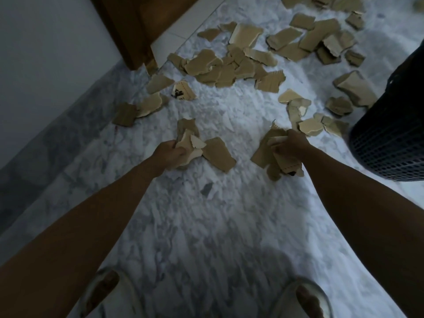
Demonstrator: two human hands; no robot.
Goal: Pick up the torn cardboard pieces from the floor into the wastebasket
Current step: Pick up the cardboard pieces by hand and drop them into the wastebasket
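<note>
A white marble floor is strewn with torn cardboard pieces, and a dark mesh wastebasket is seen at the right edge. A bunch of pieces is gripped by each hand, left hand and right hand held well apart.

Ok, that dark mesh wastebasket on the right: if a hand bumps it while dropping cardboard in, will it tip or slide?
The dark mesh wastebasket looks light: its wall is open lattice, so a bump would probably shift it. The polished marble floor likely lets it slide rather than grip. It appears tall for its footprint, so a high knock might tip it; its contents are hidden.
</note>
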